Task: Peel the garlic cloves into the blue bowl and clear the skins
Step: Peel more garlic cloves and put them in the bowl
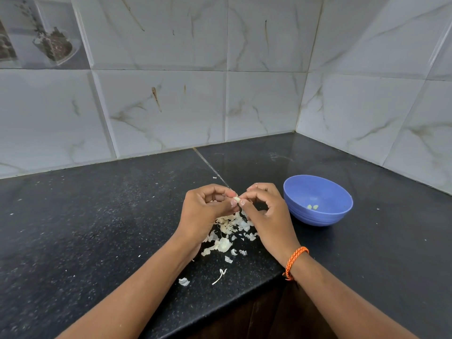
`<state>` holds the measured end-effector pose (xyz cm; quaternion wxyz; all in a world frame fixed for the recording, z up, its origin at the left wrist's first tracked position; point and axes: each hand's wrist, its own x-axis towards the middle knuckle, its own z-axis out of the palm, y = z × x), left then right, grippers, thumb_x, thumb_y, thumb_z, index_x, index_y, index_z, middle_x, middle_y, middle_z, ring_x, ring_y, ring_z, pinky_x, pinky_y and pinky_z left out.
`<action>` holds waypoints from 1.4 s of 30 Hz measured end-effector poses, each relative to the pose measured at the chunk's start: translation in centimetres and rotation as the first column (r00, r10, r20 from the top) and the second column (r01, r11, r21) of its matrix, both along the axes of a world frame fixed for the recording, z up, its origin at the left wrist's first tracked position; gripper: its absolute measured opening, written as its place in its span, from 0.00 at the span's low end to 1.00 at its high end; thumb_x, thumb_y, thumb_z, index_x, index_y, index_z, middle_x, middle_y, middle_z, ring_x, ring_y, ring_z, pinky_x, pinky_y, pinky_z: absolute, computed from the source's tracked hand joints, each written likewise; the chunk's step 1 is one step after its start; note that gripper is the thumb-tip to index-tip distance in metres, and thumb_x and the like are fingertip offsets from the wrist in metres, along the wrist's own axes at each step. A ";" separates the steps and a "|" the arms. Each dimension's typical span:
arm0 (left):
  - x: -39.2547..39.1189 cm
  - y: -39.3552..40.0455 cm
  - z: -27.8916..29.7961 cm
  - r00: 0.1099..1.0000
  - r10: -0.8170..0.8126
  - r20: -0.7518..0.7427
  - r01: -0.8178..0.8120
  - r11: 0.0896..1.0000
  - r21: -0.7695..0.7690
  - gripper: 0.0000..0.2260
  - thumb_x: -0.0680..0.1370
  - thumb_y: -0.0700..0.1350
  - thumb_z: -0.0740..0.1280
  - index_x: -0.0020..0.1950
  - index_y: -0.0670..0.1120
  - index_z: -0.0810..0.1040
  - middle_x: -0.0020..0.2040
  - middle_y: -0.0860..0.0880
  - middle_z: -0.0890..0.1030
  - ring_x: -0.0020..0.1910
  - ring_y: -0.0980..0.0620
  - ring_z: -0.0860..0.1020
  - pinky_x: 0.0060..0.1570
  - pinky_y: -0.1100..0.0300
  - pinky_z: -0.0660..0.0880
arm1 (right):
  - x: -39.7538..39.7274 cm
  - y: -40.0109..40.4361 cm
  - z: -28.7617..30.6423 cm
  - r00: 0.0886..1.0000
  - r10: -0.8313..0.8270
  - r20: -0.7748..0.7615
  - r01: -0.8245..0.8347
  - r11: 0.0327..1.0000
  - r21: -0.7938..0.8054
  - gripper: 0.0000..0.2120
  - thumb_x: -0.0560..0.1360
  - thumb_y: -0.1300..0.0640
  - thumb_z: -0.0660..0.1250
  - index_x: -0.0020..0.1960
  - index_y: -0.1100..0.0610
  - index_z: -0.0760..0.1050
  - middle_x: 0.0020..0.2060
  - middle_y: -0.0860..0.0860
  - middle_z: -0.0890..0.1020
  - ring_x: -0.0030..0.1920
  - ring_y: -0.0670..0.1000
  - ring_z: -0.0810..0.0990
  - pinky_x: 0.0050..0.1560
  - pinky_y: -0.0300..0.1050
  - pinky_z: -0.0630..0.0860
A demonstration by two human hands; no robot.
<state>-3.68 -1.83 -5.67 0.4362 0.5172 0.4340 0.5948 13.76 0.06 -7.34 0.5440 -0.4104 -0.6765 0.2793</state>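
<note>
Pinching garlic clove [236,199] between both hands' grips, above skins [227,234].

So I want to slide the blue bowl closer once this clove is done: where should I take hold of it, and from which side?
Take the blue bowl by its near left rim, thumb inside and fingers outside, coming from the right hand beside it. It stands upright and open, with a thin rim, sloping walls and no handle. The peeled cloves lie low at the bottom, away from the rim.
</note>
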 end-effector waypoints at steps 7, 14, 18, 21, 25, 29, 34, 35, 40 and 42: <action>0.1 -0.3 0.2 0.961 0.184 -0.207 -0.179 0.983 0.045 0.08 0.82 0.47 0.75 0.46 0.45 0.88 0.45 0.47 0.88 0.38 0.44 0.89 0.45 0.44 0.87 | -0.1 -0.4 0.3 0.992 -0.055 0.110 0.049 0.997 0.056 0.03 0.81 0.59 0.73 0.51 0.53 0.84 0.57 0.45 0.75 0.57 0.45 0.79 0.40 0.33 0.76; -0.2 -0.5 0.6 0.973 0.070 -0.221 -0.074 0.997 -0.011 0.07 0.80 0.40 0.77 0.53 0.53 0.90 0.54 0.50 0.87 0.42 0.43 0.89 0.41 0.44 0.87 | 0.0 -0.2 0.2 0.989 -0.080 0.125 0.072 0.995 0.068 0.02 0.81 0.56 0.73 0.52 0.51 0.85 0.58 0.44 0.73 0.57 0.47 0.79 0.40 0.36 0.78; 0.0 -0.8 0.8 0.977 0.027 -0.210 -0.040 0.997 -0.060 0.04 0.81 0.40 0.76 0.49 0.47 0.90 0.50 0.47 0.89 0.41 0.39 0.88 0.41 0.43 0.85 | -0.1 -0.2 0.1 0.974 -0.112 0.195 0.087 0.988 0.130 0.01 0.81 0.56 0.74 0.50 0.51 0.84 0.59 0.42 0.72 0.60 0.45 0.77 0.41 0.38 0.79; -0.2 -0.7 0.9 0.957 0.069 -0.282 -0.071 0.997 0.006 0.03 0.79 0.41 0.78 0.47 0.47 0.89 0.46 0.48 0.88 0.37 0.42 0.88 0.36 0.46 0.86 | -0.1 -0.2 -0.1 0.965 -0.118 0.235 0.082 0.984 0.155 0.02 0.81 0.55 0.73 0.50 0.51 0.83 0.60 0.41 0.71 0.58 0.47 0.77 0.39 0.39 0.77; 0.0 -0.6 0.9 0.926 0.142 -0.349 -0.133 0.990 0.049 0.04 0.78 0.40 0.78 0.44 0.46 0.89 0.43 0.49 0.88 0.32 0.45 0.87 0.29 0.54 0.82 | 0.0 -0.3 -0.2 0.927 -0.189 0.323 0.107 0.961 0.256 0.01 0.83 0.53 0.71 0.52 0.50 0.80 0.58 0.40 0.73 0.48 0.46 0.79 0.40 0.46 0.80; 0.1 -0.5 0.7 0.937 0.149 -0.317 -0.155 0.988 0.006 0.05 0.78 0.39 0.77 0.42 0.44 0.88 0.42 0.46 0.88 0.32 0.41 0.87 0.26 0.56 0.78 | -0.3 -0.8 -0.6 0.873 -0.277 0.400 0.127 0.923 0.362 0.01 0.84 0.52 0.68 0.55 0.47 0.78 0.48 0.41 0.80 0.43 0.46 0.79 0.41 0.51 0.80; 0.2 -0.5 0.5 0.962 0.130 -0.240 -0.143 0.989 -0.037 0.06 0.77 0.39 0.77 0.40 0.44 0.87 0.42 0.44 0.87 0.29 0.44 0.84 0.30 0.55 0.77 | -0.4 -0.9 -0.7 0.855 -0.326 0.404 0.126 0.885 0.448 0.01 0.83 0.54 0.69 0.54 0.50 0.79 0.48 0.43 0.82 0.43 0.46 0.80 0.38 0.52 0.81; 0.3 -0.5 0.4 0.965 0.131 -0.226 -0.142 0.989 -0.036 0.06 0.77 0.39 0.76 0.40 0.43 0.86 0.42 0.44 0.87 0.29 0.45 0.83 0.30 0.55 0.77 | -0.5 -1.0 -0.7 0.853 -0.334 0.402 0.122 0.875 0.469 0.01 0.83 0.55 0.69 0.54 0.51 0.79 0.48 0.43 0.82 0.43 0.46 0.80 0.37 0.51 0.81; 0.5 -0.9 0.7 0.987 0.094 -0.132 -0.101 0.994 -0.049 0.07 0.78 0.37 0.74 0.40 0.42 0.85 0.44 0.45 0.86 0.31 0.45 0.80 0.29 0.57 0.75 | -0.7 -1.1 -0.8 0.880 -0.324 0.347 0.128 0.866 0.483 0.03 0.82 0.59 0.72 0.54 0.53 0.82 0.51 0.45 0.83 0.45 0.46 0.82 0.39 0.49 0.81; 0.6 -1.1 1.0 0.997 0.040 -0.070 -0.045 0.996 -0.073 0.06 0.79 0.37 0.74 0.42 0.42 0.84 0.43 0.48 0.85 0.32 0.45 0.80 0.28 0.57 0.73 | -0.4 -0.9 -0.6 0.931 -0.258 0.258 0.136 0.902 0.410 0.04 0.81 0.59 0.73 0.55 0.52 0.84 0.50 0.43 0.84 0.46 0.45 0.83 0.41 0.47 0.81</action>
